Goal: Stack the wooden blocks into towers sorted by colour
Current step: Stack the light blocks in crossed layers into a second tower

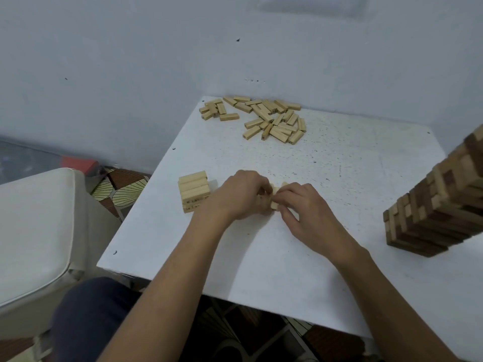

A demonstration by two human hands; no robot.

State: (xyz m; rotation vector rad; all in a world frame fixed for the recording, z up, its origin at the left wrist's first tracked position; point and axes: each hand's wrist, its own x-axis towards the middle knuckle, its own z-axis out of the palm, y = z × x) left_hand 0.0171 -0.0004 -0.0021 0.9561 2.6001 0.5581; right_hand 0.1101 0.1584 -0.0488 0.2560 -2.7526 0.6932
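So both hands are busy: left hand (pixel 243 194) and right hand (pixel 300 205) curl their fingers round a few pale blocks (pixel 275 198) pinched between them, probably squaring them into a layer. The short pale stack (pixel 194 190) sits just left of the left hand, handy for it. The loose pile (pixel 264 118) lies well beyond both hands, and the brown-and-tan tower (pixel 439 205) stands off to the right of the right hand.

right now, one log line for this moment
left grip: pinches pale blocks | right grip: pinches same blocks | short pale stack: beside left grip | loose pile: far side | mixed tower: right
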